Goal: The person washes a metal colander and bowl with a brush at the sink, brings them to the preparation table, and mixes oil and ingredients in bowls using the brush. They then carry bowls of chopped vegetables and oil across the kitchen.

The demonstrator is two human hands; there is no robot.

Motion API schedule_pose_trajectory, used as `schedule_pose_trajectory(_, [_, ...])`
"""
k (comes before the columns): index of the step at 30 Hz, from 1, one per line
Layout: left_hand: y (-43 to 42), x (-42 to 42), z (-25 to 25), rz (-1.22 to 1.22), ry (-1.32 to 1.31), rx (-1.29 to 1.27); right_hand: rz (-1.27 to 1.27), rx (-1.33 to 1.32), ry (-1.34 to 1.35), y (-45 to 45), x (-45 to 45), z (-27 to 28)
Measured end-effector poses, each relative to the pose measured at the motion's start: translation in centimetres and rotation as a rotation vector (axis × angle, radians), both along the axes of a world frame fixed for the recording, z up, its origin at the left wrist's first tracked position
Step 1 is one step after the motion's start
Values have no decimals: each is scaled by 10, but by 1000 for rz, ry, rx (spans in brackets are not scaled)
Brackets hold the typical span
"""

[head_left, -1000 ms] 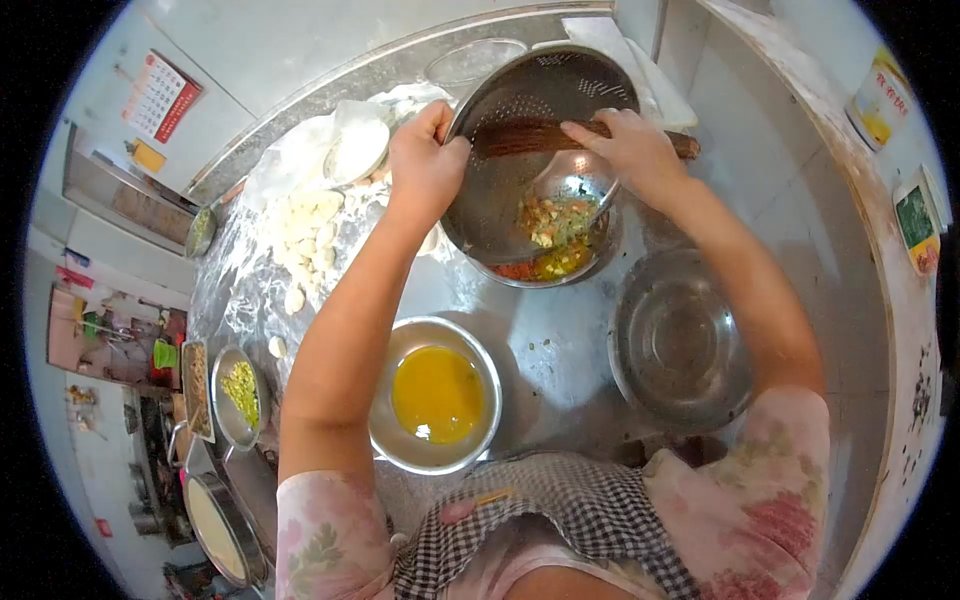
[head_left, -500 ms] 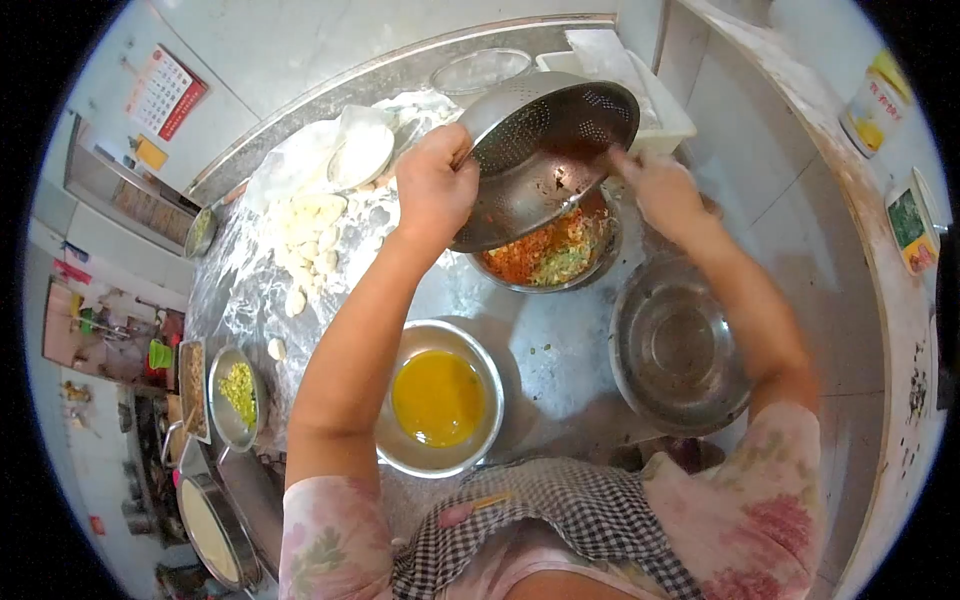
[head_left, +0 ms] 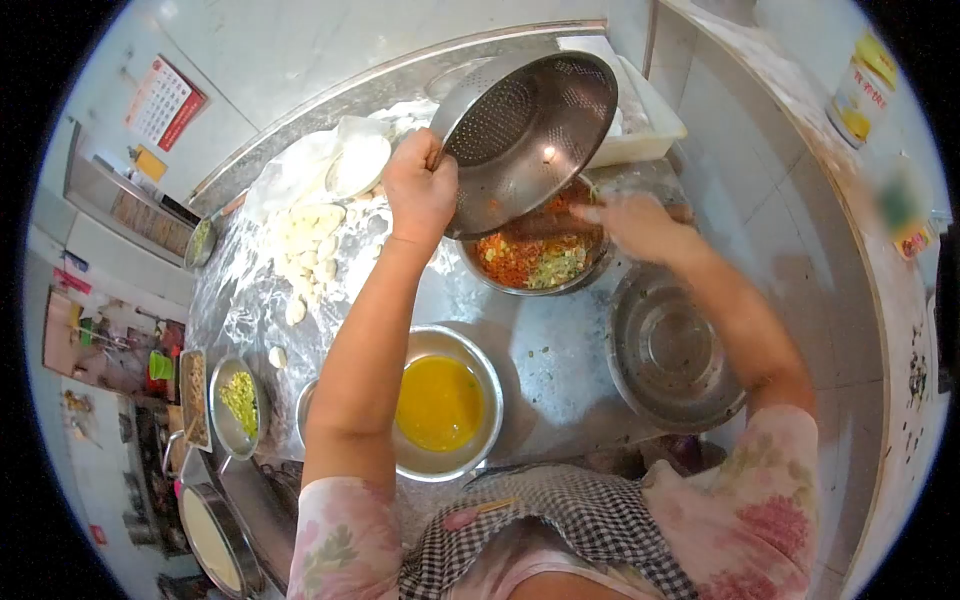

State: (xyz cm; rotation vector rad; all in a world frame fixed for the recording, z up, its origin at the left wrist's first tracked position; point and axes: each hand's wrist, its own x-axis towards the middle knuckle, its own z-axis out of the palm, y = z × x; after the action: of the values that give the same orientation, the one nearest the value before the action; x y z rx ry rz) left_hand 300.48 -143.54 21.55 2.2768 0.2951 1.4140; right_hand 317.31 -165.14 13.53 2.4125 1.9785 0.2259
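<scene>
My left hand (head_left: 420, 190) grips the rim of a metal colander (head_left: 550, 125), which is tilted on its side above a metal bowl. Inside that bowl lies a chopped orange and green mixture (head_left: 530, 262). My right hand (head_left: 635, 226), slightly blurred, is closed round a long brown tool (head_left: 548, 222) that lies low across the bowl's back part, under the colander's lower edge. The colander's inside looks mostly bare, with a few small bits on it. A bowl of yellow liquid (head_left: 440, 403) stands nearer to me, beside my left forearm.
An empty-looking metal basin (head_left: 670, 340) stands at the right. Floury dough pieces (head_left: 310, 245) lie at the left, near a white plate (head_left: 360, 165). A white plastic tub (head_left: 640, 140) is at the back. Chopped greens fill a small bowl (head_left: 238, 400) at far left.
The colander has tipped further and shifted slightly left and up; the mixture it held is now in the bowl. My right hand and the brown tool have moved down from the colander to the bowl.
</scene>
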Motion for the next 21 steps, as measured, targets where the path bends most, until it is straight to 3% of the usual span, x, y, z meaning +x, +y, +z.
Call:
schedule_pose_trajectory(2, [-1, -1, -1, -25, 13, -31, -87, 88, 85, 17, 2, 37])
schedule_pose_trajectory(5, [-8, -2, 2, -89, 3, -36, -140, 36, 23, 42, 18, 24])
schedule_pose_trajectory(6, [-9, -4, 7, -84, -11, -5, -20, -49, -90, 34, 10, 21])
schedule_pose_trajectory(10, [7, -14, 3, -52, -32, -55, 36, -238, -171, -1, 10, 28])
schedule_pose_trajectory(16, [18, -21, 3, -35, -90, -189, -442, 377, 314, -12, 26, 61])
schedule_pose_trajectory(19, [15, -19, 5, -46, -118, -227, -257, -71, 74, -2, 20, 11])
schedule_pose_trajectory(20, [17, -19, 6, -37, -130, -241, -74, -143, 55, -18, 11, 10])
schedule_pose_trajectory(21, [26, -23, 4, 4, -135, -264, -88, -87, 166, -28, 10, 19])
